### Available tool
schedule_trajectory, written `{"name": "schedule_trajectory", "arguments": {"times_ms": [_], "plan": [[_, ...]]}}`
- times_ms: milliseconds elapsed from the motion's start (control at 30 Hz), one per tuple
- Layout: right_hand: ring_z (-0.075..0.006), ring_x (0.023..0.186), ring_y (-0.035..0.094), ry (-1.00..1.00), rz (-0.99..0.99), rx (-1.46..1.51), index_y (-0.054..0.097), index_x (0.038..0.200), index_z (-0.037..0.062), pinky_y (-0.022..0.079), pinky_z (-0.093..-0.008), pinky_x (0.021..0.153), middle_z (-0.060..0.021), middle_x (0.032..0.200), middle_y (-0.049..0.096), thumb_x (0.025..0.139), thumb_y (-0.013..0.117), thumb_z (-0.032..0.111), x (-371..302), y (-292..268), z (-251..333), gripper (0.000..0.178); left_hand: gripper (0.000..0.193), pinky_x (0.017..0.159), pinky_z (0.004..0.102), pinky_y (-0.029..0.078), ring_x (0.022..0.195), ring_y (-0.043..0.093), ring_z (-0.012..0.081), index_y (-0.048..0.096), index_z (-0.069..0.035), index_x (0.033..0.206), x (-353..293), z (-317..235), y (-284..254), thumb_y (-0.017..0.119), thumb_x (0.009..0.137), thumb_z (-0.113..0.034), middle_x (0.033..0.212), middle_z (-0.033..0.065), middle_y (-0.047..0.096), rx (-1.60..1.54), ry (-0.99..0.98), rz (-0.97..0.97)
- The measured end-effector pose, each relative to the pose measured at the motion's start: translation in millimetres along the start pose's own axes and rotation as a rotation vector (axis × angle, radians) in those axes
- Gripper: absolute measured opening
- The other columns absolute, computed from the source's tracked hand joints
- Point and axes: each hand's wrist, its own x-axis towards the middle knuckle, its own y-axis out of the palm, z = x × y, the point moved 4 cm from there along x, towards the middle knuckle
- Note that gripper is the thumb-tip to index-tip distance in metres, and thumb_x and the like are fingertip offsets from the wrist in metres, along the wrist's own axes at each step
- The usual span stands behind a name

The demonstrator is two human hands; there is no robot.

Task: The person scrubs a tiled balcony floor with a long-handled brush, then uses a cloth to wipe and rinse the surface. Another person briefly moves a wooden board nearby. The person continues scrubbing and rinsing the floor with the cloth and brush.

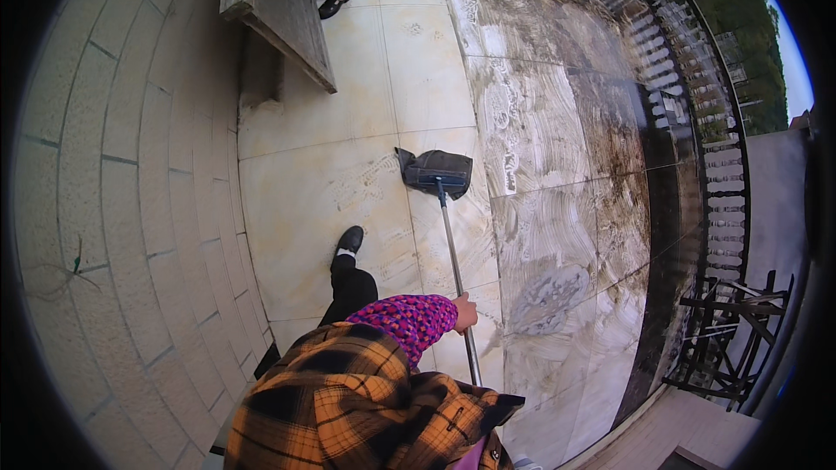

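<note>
My plaid jacket [322, 383] lies nearest; my left hand [466, 312] clasps the pole [452, 252], which runs forward, slightly leftward, to the mop head [446, 165]; my right hand is hidden.

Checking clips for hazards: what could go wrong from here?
The dark covering on the mop head might work loose, as one corner juts out. Grime from the streaked tiles could smear onto the paler floor if the left hand swings the pole across. The shoe might slip on the nearby smudges.

1 fisheye view, head-high, down toward floor [396, 244]
</note>
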Motion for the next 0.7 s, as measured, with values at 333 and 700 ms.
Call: {"name": "schedule_trajectory", "arguments": {"times_ms": [333, 700], "plan": [[-0.0299, 0.062, 0.06, -0.36, -0.008, -0.067, 0.054, 0.131, 0.0063, 0.048, -0.0379, 0.06, -0.0137, 0.071, 0.062, 0.086, 0.064, 0.012, 147.6, -5.6, 61.5, 0.046, 0.009, 0.106, 0.0564, 0.031, 0.097, 0.059, 0.023, 0.071, -0.017, 0.083, -49.5, 141.3, -46.1, 0.064, 0.077, -0.02, 0.083, 0.0008, 0.065, 0.14, -0.421, -0.246], [-0.0354, 0.07, 0.067, -0.311, 0.207, -0.159, 0.057, 0.129, 0.0049, 0.052, -0.0343, 0.063, -0.0234, 0.082, 0.066, 0.079, 0.069, 0.004, 120.3, -5.0, 76.6, 0.051, 0.01, 0.109, 0.0613, 0.024, 0.101, 0.057, 0.0277, 0.07, -0.014, 0.081, -116.9, 93.0, 20.2, 0.062, 0.076, -0.014, 0.085, 0.0049, 0.064, 0.026, -0.591, -0.262]]}}
